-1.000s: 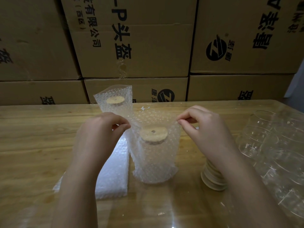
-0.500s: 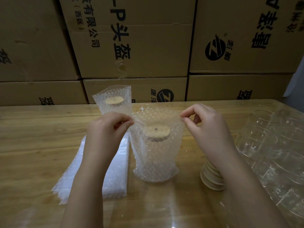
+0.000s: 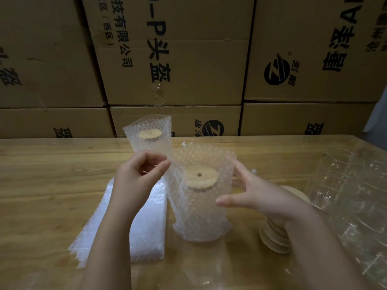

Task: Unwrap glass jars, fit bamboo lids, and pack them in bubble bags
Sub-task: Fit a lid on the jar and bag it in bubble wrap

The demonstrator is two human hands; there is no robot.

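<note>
Lidded jar (image 3: 199, 210) in bag (image 3: 201, 155): left hand (image 3: 138, 181) pinched rim; right hand (image 3: 251, 193) spread, empty. One-sided pull could topple jar.

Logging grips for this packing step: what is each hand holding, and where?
The left hand pinches the near bubble bag at its top left edge. The right hand is spread open beside the bag, gripping nothing.

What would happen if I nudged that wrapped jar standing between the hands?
Probably tippy: the bagged jar stands tall and upright. Likely fragile, being glass under the bamboo lid. The bubble bag looks floppy at its loose top, a poor handle.
</note>
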